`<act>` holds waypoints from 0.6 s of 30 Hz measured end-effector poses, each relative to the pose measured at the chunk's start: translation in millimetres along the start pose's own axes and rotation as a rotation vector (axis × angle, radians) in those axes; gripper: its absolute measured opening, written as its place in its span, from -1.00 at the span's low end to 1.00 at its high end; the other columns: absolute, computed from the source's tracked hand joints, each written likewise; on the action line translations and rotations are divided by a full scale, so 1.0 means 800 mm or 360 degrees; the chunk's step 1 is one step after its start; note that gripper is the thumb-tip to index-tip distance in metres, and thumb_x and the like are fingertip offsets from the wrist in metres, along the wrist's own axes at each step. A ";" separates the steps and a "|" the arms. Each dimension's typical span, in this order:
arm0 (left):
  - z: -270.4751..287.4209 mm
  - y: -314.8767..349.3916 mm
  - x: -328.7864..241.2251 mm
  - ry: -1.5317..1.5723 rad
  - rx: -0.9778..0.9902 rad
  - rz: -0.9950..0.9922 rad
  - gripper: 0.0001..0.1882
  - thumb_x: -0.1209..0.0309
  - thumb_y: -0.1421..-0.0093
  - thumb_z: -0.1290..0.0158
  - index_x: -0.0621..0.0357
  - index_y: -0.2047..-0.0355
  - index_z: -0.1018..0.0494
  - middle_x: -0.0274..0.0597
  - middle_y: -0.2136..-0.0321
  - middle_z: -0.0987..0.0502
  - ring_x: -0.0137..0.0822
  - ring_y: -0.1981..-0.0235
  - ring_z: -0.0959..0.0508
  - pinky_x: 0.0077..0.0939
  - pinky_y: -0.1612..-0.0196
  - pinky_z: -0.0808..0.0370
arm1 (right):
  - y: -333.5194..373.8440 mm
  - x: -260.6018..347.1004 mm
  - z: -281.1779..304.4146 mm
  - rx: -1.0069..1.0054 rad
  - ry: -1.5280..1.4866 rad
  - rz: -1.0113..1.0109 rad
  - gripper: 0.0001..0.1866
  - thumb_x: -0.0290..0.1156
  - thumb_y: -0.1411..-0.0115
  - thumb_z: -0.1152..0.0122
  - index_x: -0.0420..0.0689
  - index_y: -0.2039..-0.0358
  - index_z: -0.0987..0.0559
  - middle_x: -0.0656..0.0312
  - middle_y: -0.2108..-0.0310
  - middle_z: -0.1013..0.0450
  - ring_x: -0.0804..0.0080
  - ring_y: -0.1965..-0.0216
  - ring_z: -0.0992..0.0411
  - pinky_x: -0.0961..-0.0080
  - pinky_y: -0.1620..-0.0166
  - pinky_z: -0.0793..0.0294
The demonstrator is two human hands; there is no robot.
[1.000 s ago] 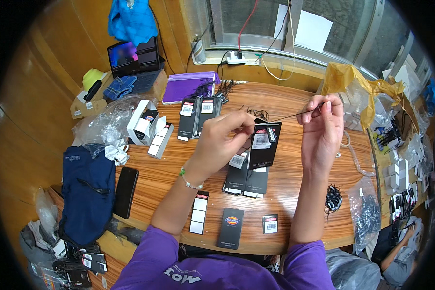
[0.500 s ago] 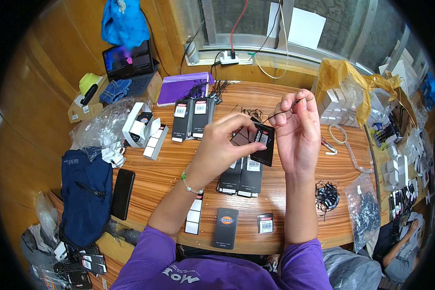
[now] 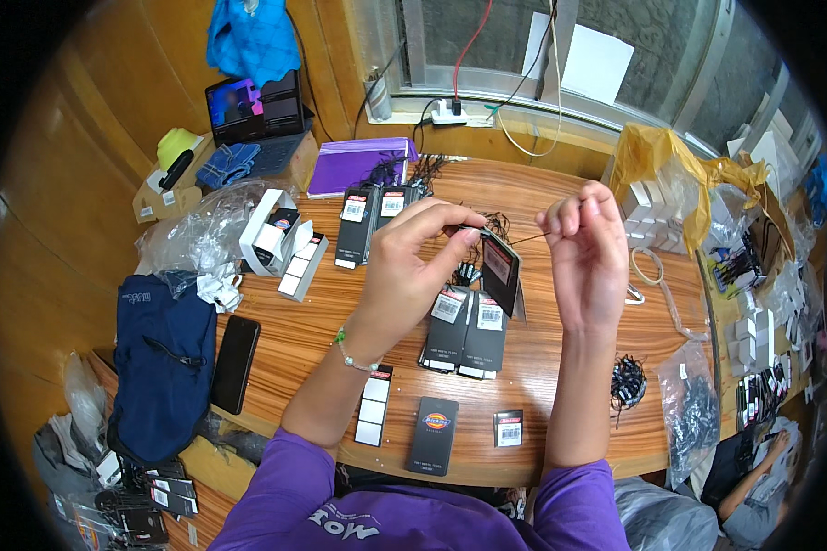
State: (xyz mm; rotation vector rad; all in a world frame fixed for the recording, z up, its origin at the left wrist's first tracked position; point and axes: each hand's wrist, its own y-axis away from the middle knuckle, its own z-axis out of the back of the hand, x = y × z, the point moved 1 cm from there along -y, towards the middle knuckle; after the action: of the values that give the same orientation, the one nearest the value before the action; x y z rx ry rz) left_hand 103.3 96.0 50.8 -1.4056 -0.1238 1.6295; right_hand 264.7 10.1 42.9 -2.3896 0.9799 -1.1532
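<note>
Over the middle of the table my left hand [image 3: 404, 266] pinches a black hang tag [image 3: 500, 274] by its top corner, and the tag hangs tilted. A thin black string [image 3: 529, 239] runs from the top of the tag to my right hand [image 3: 588, 262], whose curled fingertips pinch its end. Under the tag lie two stacks of dark hang tags [image 3: 461, 344] with white barcode stickers. Nearer me are a single hang tag [image 3: 433, 436], a small barcode label [image 3: 508, 429] and a strip of blank white labels [image 3: 372, 406].
Strung tag stacks [image 3: 355, 234] stand behind my left hand, beside an open white box [image 3: 265, 234]. Left are a phone [image 3: 236, 365] and navy bag [image 3: 163, 367]. Right lie a string bundle [image 3: 628, 379] and plastic bag [image 3: 692, 395]. Another person's arm [image 3: 755, 473] shows lower right.
My right hand has moved slightly right and lower, the string now stretched more level. The tag in my left hand has turned more edge-on. The view has shifted a little.
</note>
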 end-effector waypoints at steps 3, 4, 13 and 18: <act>0.004 0.001 0.002 0.0137 -0.0035 0.0047 -0.83 0.59 -0.05 -0.07 0.27 0.29 -0.47 -0.28 0.36 -0.50 -0.52 0.35 -0.46 -0.67 0.28 -0.39 | 0.007 -0.004 -0.016 -0.0025 0.0708 -0.0088 -0.88 -0.48 -0.18 -0.01 -0.19 0.28 -0.44 0.27 0.44 -0.40 0.60 0.41 -0.31 0.63 0.22 -0.32; 0.003 0.002 0.004 0.0248 -0.0081 0.0105 -0.83 0.59 -0.06 -0.07 0.28 0.29 -0.46 -0.29 0.37 -0.50 -0.55 0.35 -0.45 -0.69 0.28 -0.39 | 0.011 -0.003 -0.026 -0.0021 0.0931 -0.0168 -0.87 -0.50 -0.15 -0.05 -0.23 0.28 -0.47 0.33 0.48 -0.38 0.66 0.43 -0.31 0.72 0.28 -0.30; 0.003 0.003 0.009 0.0577 -0.0165 0.0197 -0.87 0.54 -0.05 -0.12 0.26 0.35 -0.48 -0.30 0.43 -0.52 -0.57 0.42 -0.48 -0.71 0.31 -0.42 | 0.019 -0.022 -0.043 0.0156 0.1144 -0.0167 -0.74 -0.62 -0.09 -0.02 -0.23 0.17 -0.29 0.30 0.52 -0.36 0.65 0.40 -0.34 0.71 0.31 -0.29; 0.004 0.003 0.006 0.0629 -0.0195 0.0200 -0.87 0.52 -0.03 -0.14 0.24 0.38 -0.49 -0.30 0.46 -0.54 -0.56 0.43 -0.50 -0.70 0.32 -0.43 | 0.020 -0.019 -0.046 0.0081 0.1052 -0.0191 -0.73 -0.63 -0.09 -0.02 -0.22 0.18 -0.28 0.29 0.51 -0.38 0.65 0.40 -0.34 0.72 0.30 -0.30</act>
State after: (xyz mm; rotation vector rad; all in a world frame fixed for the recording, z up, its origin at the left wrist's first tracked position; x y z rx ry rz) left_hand 100.0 99.4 46.8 -1.8341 0.0983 1.4301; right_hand 222.6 10.1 48.8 -2.0712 0.9674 -2.0569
